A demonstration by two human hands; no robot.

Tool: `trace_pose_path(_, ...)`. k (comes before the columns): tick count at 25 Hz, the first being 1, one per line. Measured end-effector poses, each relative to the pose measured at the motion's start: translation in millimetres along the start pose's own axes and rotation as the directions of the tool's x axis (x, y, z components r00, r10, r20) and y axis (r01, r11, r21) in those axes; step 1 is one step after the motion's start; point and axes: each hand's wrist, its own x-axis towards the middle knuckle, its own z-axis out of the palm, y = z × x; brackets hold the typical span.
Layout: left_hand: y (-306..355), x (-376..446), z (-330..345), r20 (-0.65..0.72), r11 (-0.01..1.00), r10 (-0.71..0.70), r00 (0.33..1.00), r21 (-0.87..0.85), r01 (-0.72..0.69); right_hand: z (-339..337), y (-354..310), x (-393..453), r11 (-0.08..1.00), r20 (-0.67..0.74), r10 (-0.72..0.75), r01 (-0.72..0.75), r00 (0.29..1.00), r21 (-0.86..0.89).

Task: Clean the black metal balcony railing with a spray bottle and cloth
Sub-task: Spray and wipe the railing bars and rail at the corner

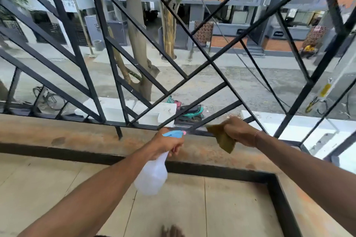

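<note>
right now, step: spraying and wiping the low end of the railing [107, 44], down where the slanted bars meet the bottom bar.
left hand: left hand [166, 143] is wrapped round the neck of the spray bottle [154, 175], fingers curled at the trigger; the blue nozzle points at the bottom bar just in front of it.
right hand: right hand [239, 131] is clenched on a bunched olive cloth [223, 136], which sits against the bottom bar, a corner hanging below.
where things are: bottle and cloth are near each other at the same stretch of bar, just above the dusty ledge [77, 136]; the bottle's clear body hangs over the tiled floor [192, 208].
progress: cannot tell from the bars how much is already clean; most of the lattice reaches well above both hands.
next move: likely squeeze the trigger at the joint, then drag the cloth along the bar and up a slanted one, wrapping it to reach the far side.
watch for: spray drifting through the gaps to the street [240, 82] below.
</note>
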Motion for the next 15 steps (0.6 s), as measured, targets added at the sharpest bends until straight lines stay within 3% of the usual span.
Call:
trace_pose_path(2, -5, 8, 4, -0.018, 0.999, 0.005, 1.0, -0.032, -0.006, -2, 13, 1, 0.999, -0.023, 0.015, -0.014, 1.0, 0.032)
trace_pose_path(6, -6, 30, 8, -0.08, 0.983, -0.03, 0.996, -0.184, 0.015, 18, 16, -10, 0.945, -0.048, 0.036, -0.019, 0.998, 0.327)
trace_pose_path(11, -7, 42, 13, -0.089, 0.988, -0.022, 0.996, -0.151, 0.008, 22, 8, -18, 0.874, -0.217, 0.081, 0.035, 0.973, 0.485)
trace_pose_path(13, -8, 44, 14, -0.091, 0.986, -0.021, 0.996, -0.167, 0.005, 8, -6, -21, 0.929, -0.4, 0.017, 0.134, 0.916, 0.346)
trace_pose_path(15, -7, 44, 16, -0.083, 0.98, -0.023, 0.996, -0.198, 0.006, -2, -18, -21, 0.963, -0.567, -0.25, 0.26, 0.784, -0.065)
